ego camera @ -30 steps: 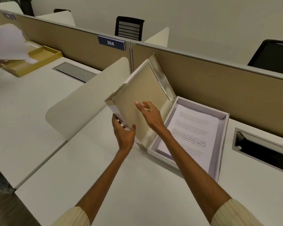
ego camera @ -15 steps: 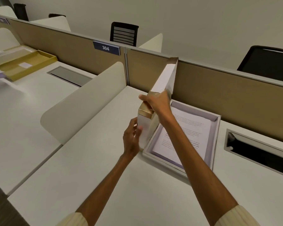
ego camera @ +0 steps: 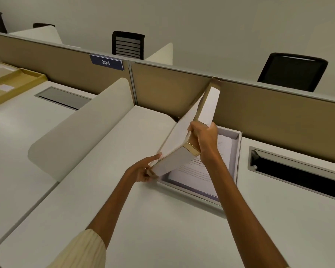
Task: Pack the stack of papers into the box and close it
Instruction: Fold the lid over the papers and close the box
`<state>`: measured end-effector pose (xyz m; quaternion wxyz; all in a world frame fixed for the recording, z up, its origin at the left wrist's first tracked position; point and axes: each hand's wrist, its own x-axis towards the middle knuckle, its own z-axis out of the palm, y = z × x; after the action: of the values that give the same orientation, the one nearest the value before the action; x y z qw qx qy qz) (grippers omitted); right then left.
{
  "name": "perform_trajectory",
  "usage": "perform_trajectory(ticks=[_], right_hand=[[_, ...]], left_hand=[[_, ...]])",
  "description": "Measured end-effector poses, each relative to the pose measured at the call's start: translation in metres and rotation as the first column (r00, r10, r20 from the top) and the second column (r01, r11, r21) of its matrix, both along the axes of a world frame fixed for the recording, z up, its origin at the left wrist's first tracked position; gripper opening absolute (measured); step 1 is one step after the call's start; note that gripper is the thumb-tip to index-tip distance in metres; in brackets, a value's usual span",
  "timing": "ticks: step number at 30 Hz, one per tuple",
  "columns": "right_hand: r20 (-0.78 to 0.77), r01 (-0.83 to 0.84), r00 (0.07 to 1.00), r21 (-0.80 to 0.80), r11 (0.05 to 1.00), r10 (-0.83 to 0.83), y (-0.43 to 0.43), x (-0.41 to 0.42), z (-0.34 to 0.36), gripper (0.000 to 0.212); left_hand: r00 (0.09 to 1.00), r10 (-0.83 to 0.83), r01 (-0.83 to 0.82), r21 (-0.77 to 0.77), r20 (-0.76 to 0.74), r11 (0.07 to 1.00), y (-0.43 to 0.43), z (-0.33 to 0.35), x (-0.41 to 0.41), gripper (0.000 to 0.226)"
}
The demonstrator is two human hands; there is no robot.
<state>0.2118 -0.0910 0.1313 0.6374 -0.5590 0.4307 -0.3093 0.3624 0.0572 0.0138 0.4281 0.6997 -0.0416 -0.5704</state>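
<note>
An open white box base (ego camera: 238,151) with a lilac lining lies on the desk against the partition. A stack of printed papers (ego camera: 197,171) lies flat inside it, partly hidden by the lid and my right arm. The white lid (ego camera: 179,140), gold on its inner rim, is held tilted above the box's left side, its white outer face turned up and left. My left hand (ego camera: 141,171) grips the lid's near lower corner. My right hand (ego camera: 203,138) grips the lid's upper long edge from above.
A tan partition (ego camera: 162,88) with a "304" sign (ego camera: 106,62) runs behind the box. A cream curved divider (ego camera: 81,120) stands at the left. A cable slot (ego camera: 298,171) opens right of the box. A gold tray (ego camera: 12,84) sits far left. Black chairs (ego camera: 290,71) stand beyond.
The lid has turned over from standing on edge with its inside showing towards me, and now leans over the box with its white outer face up. Both hands shifted with it.
</note>
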Motion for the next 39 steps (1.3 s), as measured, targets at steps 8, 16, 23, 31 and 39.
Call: perform_trajectory(ticks=[8,16,23,31,39], right_hand=[[-0.025,-0.001,1.000,-0.029,1.000,0.000,-0.031,-0.058,-0.018,0.031],[-0.177,0.123,0.979,0.103,0.987,-0.104,-0.040,-0.107,-0.064,0.066],[-0.252,0.274,0.939,0.131,0.953,-0.235,-0.021,-0.135,-0.106,0.059],[-0.292,0.292,0.914,-0.003,0.956,-0.280,-0.019,-0.131,-0.108,0.061],[-0.366,0.305,0.884,-0.016,0.952,-0.289,-0.019,-0.134,-0.125,0.067]], left_hand=[[0.971,0.001,-0.007,0.023,0.239,1.000,-0.013,-0.004,-0.008,0.086],[0.870,-0.039,0.011,0.060,0.491,0.998,-0.026,-0.006,-0.024,0.078],[0.808,-0.173,0.102,0.155,0.563,0.983,-0.029,-0.003,-0.039,0.084],[0.894,-0.275,0.175,0.288,0.354,0.942,-0.018,-0.004,-0.045,0.095],[0.848,-0.282,0.164,0.285,0.448,0.944,-0.017,-0.014,-0.050,0.084]])
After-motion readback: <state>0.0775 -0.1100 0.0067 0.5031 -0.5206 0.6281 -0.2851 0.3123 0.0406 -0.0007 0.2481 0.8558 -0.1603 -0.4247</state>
